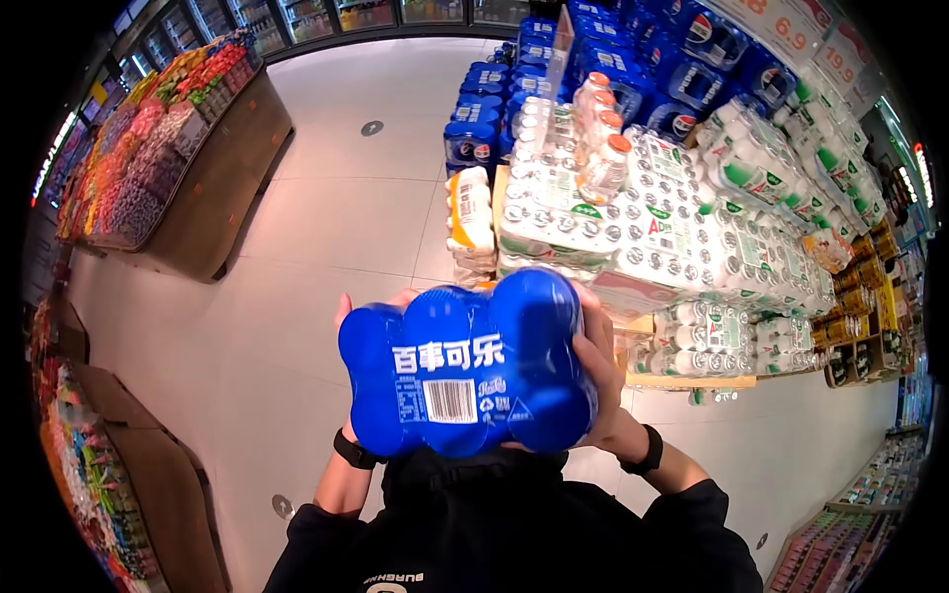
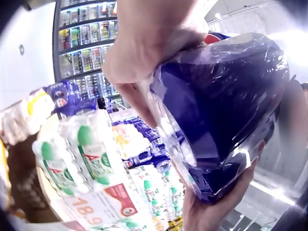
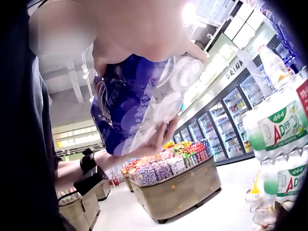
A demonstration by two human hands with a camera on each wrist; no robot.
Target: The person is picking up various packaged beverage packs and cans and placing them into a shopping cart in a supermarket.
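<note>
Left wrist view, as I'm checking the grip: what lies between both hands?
The blue drink pack lies between the left hand and right hand in the left wrist view.

Blue drink pack (image 1: 457, 341): glossy plastic wrap, crinkled in places
White bottle packs (image 1: 759, 252): shiny clear plastic film
Sleeve (image 1: 684, 516): matt cloth
Floor (image 1: 331, 222): smooth-looking tiles
Candy stand (image 1: 225, 188): wood-look panels

Orange-capped bottles (image 1: 607, 173) top white packs (image 1: 660, 229); fridges (image 3: 220, 129) beyond.
</note>
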